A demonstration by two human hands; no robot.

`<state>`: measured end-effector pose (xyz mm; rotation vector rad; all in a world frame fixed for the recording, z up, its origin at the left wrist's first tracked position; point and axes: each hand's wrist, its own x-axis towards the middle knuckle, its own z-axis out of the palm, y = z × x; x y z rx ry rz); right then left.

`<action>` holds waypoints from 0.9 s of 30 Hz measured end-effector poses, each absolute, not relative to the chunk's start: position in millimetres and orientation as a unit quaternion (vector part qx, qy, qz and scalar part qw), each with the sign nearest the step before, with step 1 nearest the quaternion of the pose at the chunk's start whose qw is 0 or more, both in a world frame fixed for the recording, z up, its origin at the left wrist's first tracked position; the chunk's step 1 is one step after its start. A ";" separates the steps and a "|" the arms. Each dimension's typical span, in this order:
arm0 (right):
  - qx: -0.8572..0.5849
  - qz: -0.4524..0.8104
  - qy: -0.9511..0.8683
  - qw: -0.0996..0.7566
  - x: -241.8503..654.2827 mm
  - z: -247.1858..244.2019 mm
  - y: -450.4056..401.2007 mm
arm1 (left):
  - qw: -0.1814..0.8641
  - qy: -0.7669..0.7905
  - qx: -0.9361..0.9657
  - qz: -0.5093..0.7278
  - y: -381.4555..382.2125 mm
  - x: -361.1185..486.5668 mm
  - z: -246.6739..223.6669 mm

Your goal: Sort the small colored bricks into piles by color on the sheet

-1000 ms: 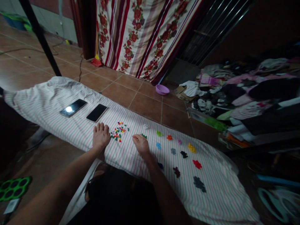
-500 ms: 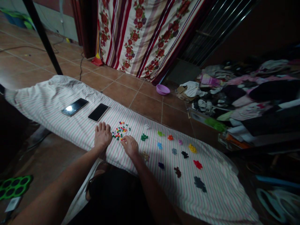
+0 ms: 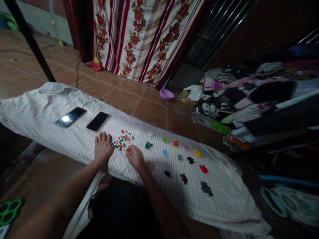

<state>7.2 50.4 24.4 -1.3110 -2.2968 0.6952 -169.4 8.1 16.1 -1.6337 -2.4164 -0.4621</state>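
Note:
My left hand (image 3: 103, 146) lies flat on the striped cloth (image 3: 159, 199), fingers spread, just left of a mixed pile of small coloured pieces (image 3: 122, 140). At the pile's lower right edge, my right hand (image 3: 135, 156) is closed in a pinch, with a bit of red showing at the fingertips. To the right lie small heaps sorted by colour: green (image 3: 149, 145), light blue (image 3: 164, 153), yellow (image 3: 198, 153), red (image 3: 203, 169), dark grey (image 3: 206, 188) and several others. A tan heap (image 3: 151, 164) is partly hidden by my right wrist.
Two phones, one with a glare (image 3: 71, 117) and one dark (image 3: 98, 121), lie on the cloth to the left. Beyond are a purple basin (image 3: 166, 94), a floral curtain (image 3: 139, 39) and heaped clothes (image 3: 239, 89). A black pole (image 3: 32, 39) rises at left.
The view has shifted, so everything appears further left. My right hand has drawn slightly away from the mixed pile, with red now at its fingertips. My left hand stays flat.

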 end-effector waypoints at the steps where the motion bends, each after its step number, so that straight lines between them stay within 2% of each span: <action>1: -0.471 0.255 -0.819 0.206 8.0 25.4 50.0 | 0.093 -0.814 -0.551 -0.156 7.8 -169.1 16.9; 16: -0.506 0.279 -0.771 0.268 49.2 20.9 59.5 | 0.113 -0.809 -0.563 -0.124 5.9 -168.1 20.0; 27: -0.539 0.219 -0.732 0.354 118.6 18.0 73.1 | 0.117 -0.804 -0.570 -0.122 3.0 -164.5 26.9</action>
